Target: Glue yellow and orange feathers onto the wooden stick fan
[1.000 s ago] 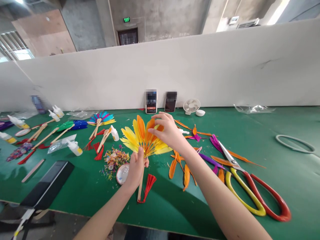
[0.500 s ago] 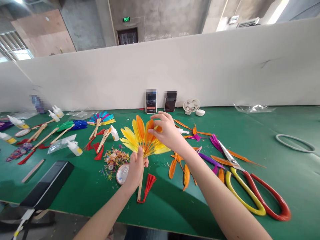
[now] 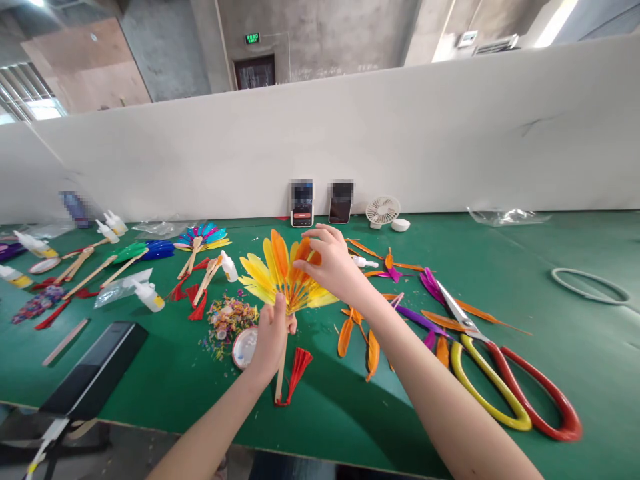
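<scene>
My left hand (image 3: 271,337) is closed around the base of a feather fan (image 3: 260,270), where the feathers meet the wooden handle. Yellow feathers spread to both sides, with orange ones over the middle. From the handle's lower end hangs a red tassel (image 3: 301,363). On the fan's upper right, my right hand (image 3: 330,257) has its thumb and fingers curved about an orange feather (image 3: 303,250); the fingertips partly cover it. Loose orange feathers (image 3: 373,353) lie to the right, beneath and beside my right forearm.
Large scissors (image 3: 493,373) with red and yellow handles lie at the right. Left of the fan are a pile of colourful bits (image 3: 227,320), a small white dish (image 3: 245,348) and a glue bottle (image 3: 149,295). Two phones and a small fan (image 3: 383,211) stand by the white partition (image 3: 425,140).
Very little differs. The feather fan and my right hand have shifted slightly to the left; both hands keep their places on the fan.
</scene>
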